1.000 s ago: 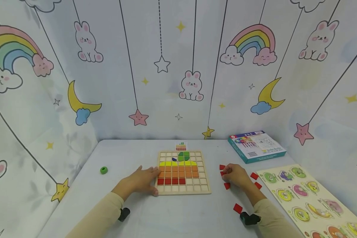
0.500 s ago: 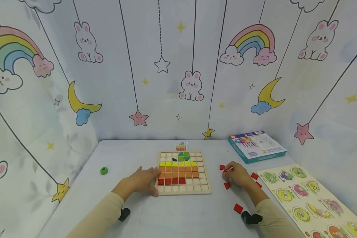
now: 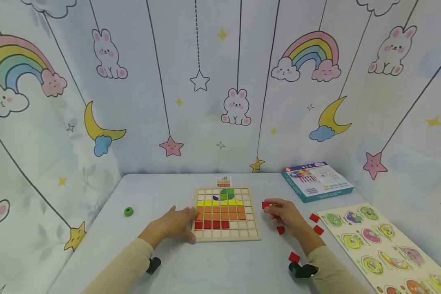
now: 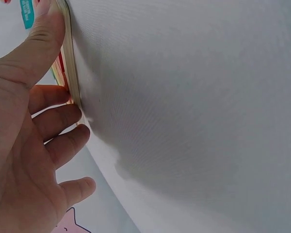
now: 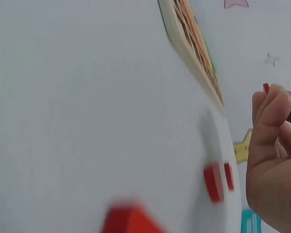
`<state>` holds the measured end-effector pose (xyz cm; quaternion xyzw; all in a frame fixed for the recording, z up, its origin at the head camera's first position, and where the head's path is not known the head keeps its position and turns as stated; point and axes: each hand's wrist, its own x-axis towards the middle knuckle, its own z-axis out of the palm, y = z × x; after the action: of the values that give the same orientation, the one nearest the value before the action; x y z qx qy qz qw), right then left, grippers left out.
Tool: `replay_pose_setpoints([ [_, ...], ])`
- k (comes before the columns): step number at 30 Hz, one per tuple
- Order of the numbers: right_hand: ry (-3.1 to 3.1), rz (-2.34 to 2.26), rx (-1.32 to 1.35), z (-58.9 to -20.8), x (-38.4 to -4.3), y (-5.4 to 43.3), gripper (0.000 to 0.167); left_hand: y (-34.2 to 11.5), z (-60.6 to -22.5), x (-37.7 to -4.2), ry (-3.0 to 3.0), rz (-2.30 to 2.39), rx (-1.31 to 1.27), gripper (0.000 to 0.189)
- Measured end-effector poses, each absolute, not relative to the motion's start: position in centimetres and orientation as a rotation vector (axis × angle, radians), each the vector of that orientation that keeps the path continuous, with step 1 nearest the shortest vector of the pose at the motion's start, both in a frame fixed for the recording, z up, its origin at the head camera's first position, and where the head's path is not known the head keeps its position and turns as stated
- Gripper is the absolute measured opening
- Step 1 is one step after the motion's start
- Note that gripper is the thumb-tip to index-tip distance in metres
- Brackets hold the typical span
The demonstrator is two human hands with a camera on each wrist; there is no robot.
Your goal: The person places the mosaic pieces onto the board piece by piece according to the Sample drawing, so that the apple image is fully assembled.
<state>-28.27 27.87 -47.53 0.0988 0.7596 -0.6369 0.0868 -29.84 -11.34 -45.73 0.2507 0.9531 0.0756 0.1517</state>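
In the head view a wooden grid board (image 3: 255,228) lies mid-table, its cells partly filled with red, orange, yellow, green and blue pieces. My left hand (image 3: 178,222) rests at its left edge, fingers extended and thumb at the near corner; the left wrist view has the thumb and fingertips along the board's side. Just right of the board, my right hand (image 3: 284,212) pinches a small red block (image 3: 266,205) between thumb and fingers. Only a sliver of that red block (image 5: 266,88) shows past the fingertips in the right wrist view. A red piece (image 3: 280,230) lies below this hand.
More red blocks (image 3: 314,217) lie right of my right hand, and another red block (image 3: 294,257) nearer me. A picture card (image 3: 224,181) is behind the board. A teal-edged box (image 3: 317,181) and a fruit puzzle board (image 3: 386,245) occupy the right; a green bead (image 3: 128,211) sits left.
My right hand has lifted a red block from among the loose pieces and moved left toward the board. The left hand has stayed at the board's edge.
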Motion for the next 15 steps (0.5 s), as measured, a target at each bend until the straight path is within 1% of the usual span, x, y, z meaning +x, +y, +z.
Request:
replay_pose_setpoints([
  [7,2.263,-1.829,0.138,-47.9,-28.4,23.5,0.043,-11.3,-45.9,-29.9,2.732,0.206,0.715,0.094],
  [15,2.645,-1.327,-0.101,-48.1,-27.4,19.4,0.027,-11.3,-46.0,-30.0,2.732,0.217,0.707,0.093],
])
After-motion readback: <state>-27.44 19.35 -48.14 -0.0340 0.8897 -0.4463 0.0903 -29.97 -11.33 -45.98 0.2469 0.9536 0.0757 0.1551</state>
